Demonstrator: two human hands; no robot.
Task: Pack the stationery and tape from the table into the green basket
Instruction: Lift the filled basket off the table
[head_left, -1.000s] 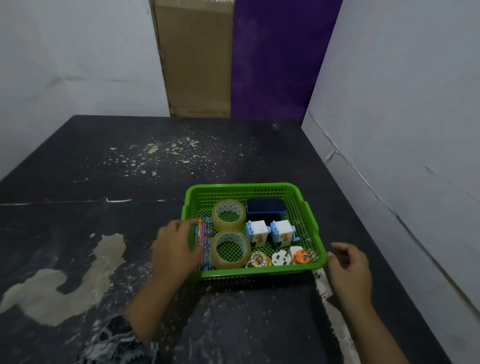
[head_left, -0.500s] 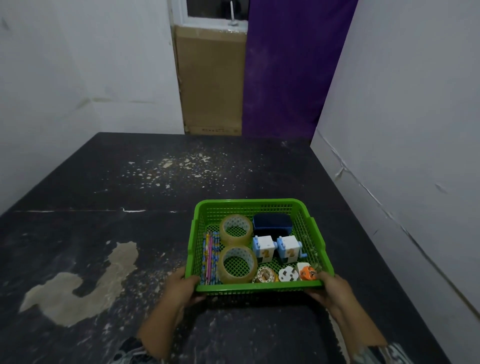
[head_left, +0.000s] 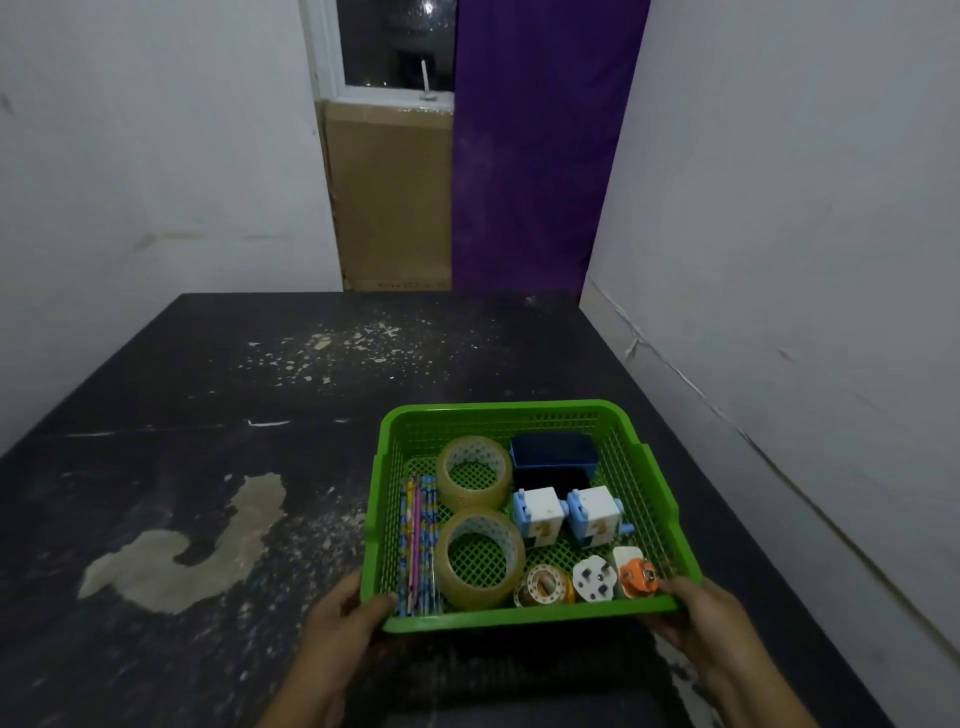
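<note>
Our left hand (head_left: 343, 616) and right hand (head_left: 701, 610) have shifted to the near corners of the green perforated plastic basket (head_left: 498, 409), fingers curled around its rim. It holds clear tape rolls (head_left: 480, 587) and patterned pencils (head_left: 415, 545) at the dark table's (head_left: 260, 395) right side.

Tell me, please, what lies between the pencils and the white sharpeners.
The far tape roll and the near tape roll, in the head view.
</note>
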